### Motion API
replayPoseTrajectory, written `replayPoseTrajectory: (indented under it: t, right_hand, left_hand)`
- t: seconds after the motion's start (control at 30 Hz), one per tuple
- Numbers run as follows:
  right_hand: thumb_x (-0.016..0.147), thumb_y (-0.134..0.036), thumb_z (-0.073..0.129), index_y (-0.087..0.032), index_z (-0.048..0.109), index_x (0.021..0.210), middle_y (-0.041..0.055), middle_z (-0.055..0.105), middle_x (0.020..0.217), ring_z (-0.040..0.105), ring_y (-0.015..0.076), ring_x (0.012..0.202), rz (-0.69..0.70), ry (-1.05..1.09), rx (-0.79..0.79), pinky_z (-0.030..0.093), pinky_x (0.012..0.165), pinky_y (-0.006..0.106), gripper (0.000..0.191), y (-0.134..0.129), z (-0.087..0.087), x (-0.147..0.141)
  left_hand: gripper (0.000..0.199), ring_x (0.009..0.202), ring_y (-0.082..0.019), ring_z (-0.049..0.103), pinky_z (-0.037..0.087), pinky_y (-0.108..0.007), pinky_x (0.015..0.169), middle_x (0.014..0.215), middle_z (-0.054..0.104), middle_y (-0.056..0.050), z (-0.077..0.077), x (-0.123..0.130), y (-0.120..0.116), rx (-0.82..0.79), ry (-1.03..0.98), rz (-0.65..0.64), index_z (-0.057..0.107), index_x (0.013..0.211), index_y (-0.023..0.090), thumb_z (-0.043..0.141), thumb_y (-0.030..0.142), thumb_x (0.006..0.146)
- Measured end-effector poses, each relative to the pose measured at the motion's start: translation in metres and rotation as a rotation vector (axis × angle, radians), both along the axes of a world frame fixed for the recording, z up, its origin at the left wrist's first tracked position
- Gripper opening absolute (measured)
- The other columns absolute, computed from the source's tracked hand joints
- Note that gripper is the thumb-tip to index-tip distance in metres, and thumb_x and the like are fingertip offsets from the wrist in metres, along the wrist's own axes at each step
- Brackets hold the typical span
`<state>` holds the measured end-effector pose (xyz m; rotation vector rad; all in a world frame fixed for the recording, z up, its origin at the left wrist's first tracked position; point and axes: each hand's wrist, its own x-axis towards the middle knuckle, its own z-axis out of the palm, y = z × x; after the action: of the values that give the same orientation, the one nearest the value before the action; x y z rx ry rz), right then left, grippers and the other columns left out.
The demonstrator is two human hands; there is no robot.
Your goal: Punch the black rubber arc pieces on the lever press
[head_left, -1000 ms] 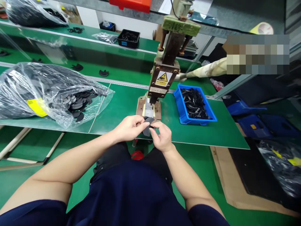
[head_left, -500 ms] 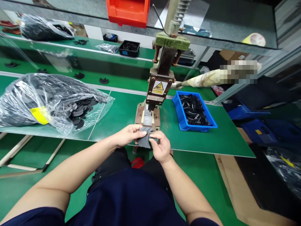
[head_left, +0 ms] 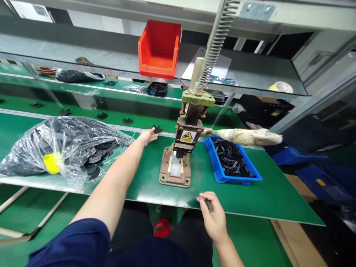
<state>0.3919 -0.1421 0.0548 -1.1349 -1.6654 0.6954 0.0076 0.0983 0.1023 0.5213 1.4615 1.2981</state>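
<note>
My left hand (head_left: 148,136) reaches out to the belt beyond the table, its fingers stretched out. At the fingertips is a dark curved plate with small prongs (head_left: 157,129), lying at the belt's near edge; whether they still touch is hard to see. My right hand (head_left: 213,215) hovers over the table's front edge, fingers loosely curled, nothing visible in it. Between the hands stands a hand press (head_left: 187,139) with a warning label. Its base plate (head_left: 175,180) carries a pale fixture with no part on it. Left of it, a clear plastic bag (head_left: 69,137) spills dark crescent plates (head_left: 94,157).
A blue bin (head_left: 218,172) of small black parts sits right of the press, under its cloth-wrapped lever (head_left: 250,136). More plates (head_left: 127,121) lie spaced along the green belt. A red bin (head_left: 158,48) stands on the shelf above.
Both hands held grey curved plates together before the press. They have separated: my left hand went forward to the belt with a plate, my right moved right. The view has tilted up.
</note>
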Motion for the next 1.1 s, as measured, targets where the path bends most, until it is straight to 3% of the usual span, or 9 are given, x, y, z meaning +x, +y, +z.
replayPoseTrajectory:
  t: [0.07,0.17,0.27,0.4,0.47,0.6,0.73,0.9,1.1]
  right_hand:
    - [0.096,-0.035,0.063,-0.033,0.069,0.108,0.0080,0.069,0.096,0.074,0.0265,0.088,-0.024,-0.052,0.014,0.067,0.078,0.049,0.014,0.003,0.004,0.011]
    - [0.097,-0.039,0.060,-0.032,0.069,0.102,0.0085,0.072,0.099,0.074,0.0259,0.090,-0.115,-0.209,0.075,0.067,0.080,0.049,0.012,0.023,0.014,0.039]
    - [0.098,-0.046,0.058,-0.027,0.068,0.098,0.0093,0.074,0.103,0.073,0.0260,0.096,-0.227,-0.334,0.081,0.064,0.089,0.051,0.021,0.067,0.031,0.073]
    - [0.099,-0.045,0.058,-0.020,0.069,0.110,0.0120,0.074,0.115,0.069,0.0248,0.107,-0.315,-0.553,-0.041,0.058,0.105,0.052,0.029,0.141,0.055,0.109]
    - [0.097,-0.046,0.065,-0.018,0.068,0.118,0.0107,0.072,0.121,0.067,0.0232,0.115,-0.332,-0.670,-0.137,0.056,0.111,0.051,0.035,0.172,0.060,0.120]
    - [0.098,-0.049,0.066,-0.019,0.064,0.129,0.0091,0.067,0.134,0.066,0.0210,0.120,-0.305,-0.815,-0.306,0.060,0.105,0.046,0.043,0.211,0.058,0.122]
    - [0.098,-0.049,0.065,-0.020,0.063,0.131,0.0097,0.066,0.136,0.066,0.0214,0.121,-0.300,-0.812,-0.341,0.061,0.105,0.046,0.044,0.218,0.052,0.111]
    - [0.099,-0.048,0.065,-0.019,0.065,0.128,0.0094,0.066,0.135,0.066,0.0208,0.120,-0.350,-0.620,-0.260,0.060,0.105,0.046,0.041,0.206,0.058,0.115]
    - [0.095,-0.061,0.064,-0.017,0.067,0.112,0.0053,0.075,0.097,0.070,0.0147,0.083,-0.373,-0.159,-0.117,0.063,0.079,0.035,0.048,0.163,0.071,0.104]
  left_hand:
    - [0.018,0.075,-0.015,0.073,0.061,-0.025,0.073,0.084,0.074,-0.009,0.000,-0.004,0.017,0.006,0.006,0.012,0.062,0.103,0.013,0.063,0.032,0.105]
    - [0.017,0.071,-0.015,0.071,0.061,-0.026,0.071,0.082,0.074,-0.010,-0.017,-0.002,0.014,0.001,0.053,0.024,0.063,0.097,0.012,0.075,0.025,0.097]
    - [0.015,0.066,-0.010,0.066,0.059,-0.022,0.071,0.082,0.073,-0.006,-0.038,0.003,-0.010,0.046,0.105,0.009,0.063,0.091,0.014,0.077,0.018,0.094]
    - [0.014,0.067,-0.009,0.065,0.057,-0.020,0.070,0.083,0.073,-0.002,-0.063,0.002,-0.050,0.128,0.239,-0.074,0.065,0.094,0.016,0.078,0.022,0.093]
    - [0.018,0.068,-0.011,0.067,0.057,-0.022,0.070,0.084,0.074,-0.002,-0.075,-0.003,-0.069,0.175,0.337,-0.126,0.066,0.096,0.017,0.079,0.028,0.092]
    - [0.024,0.073,-0.015,0.070,0.059,-0.027,0.071,0.087,0.076,-0.004,-0.090,-0.006,-0.106,0.248,0.421,-0.239,0.068,0.099,0.018,0.079,0.037,0.089]
    - [0.028,0.070,-0.015,0.068,0.059,-0.027,0.070,0.085,0.076,-0.003,-0.087,0.001,-0.126,0.267,0.476,-0.242,0.069,0.096,0.019,0.080,0.043,0.086]
    - [0.031,0.068,-0.014,0.067,0.058,-0.026,0.067,0.081,0.075,-0.004,-0.082,0.004,-0.127,0.267,0.494,-0.222,0.068,0.093,0.018,0.079,0.045,0.083]
    - [0.039,0.063,-0.013,0.066,0.057,-0.026,0.063,0.078,0.074,-0.004,-0.087,0.000,-0.124,0.313,0.420,-0.136,0.067,0.093,0.015,0.080,0.049,0.079]
